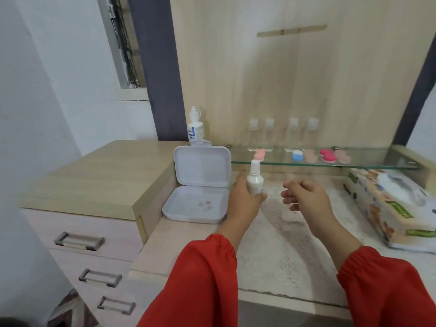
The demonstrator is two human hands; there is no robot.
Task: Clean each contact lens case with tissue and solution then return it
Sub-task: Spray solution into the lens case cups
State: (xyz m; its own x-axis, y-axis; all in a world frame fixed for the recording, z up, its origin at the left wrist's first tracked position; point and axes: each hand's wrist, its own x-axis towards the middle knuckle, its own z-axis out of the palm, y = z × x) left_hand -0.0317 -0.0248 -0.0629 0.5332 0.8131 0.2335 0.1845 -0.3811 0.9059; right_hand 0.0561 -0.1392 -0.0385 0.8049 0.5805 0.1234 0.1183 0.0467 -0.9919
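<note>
Pale wood-grain vanity top [184,241] with a white fuzzy mat [290,232] across the middle; taller drawer cabinet [94,182] at 9 o'clock, three grey handles down its front; light wood back panel at 12 o'clock, white wall and a window frame toward 10 o'clock.

Glass shelf [368,164] at 1 o'clock, carrying four clear small bottles [269,135] along the back and contact lens cases in front: pale pink [260,154], blue and white [297,155], two beige-pink [310,156], hot pink [327,155].

Open white hinged box [200,185] at 11 o'clock, lid upright, a few small round marks inside too faint to identify; large solution bottle [195,126] behind it, label only partly readable.

Left hand [244,197] wrapped around a small white solution bottle [254,180], upright, nozzle up, over the mat; right hand [306,197] just beside it at 3 o'clock, fingers loosely curled, clasping nothing visible.

Printed tissue box [389,206] at 3 o'clock, far end cut off by the frame; red sleeves [200,279] at 6 o'clock; everything slightly blurred.
</note>
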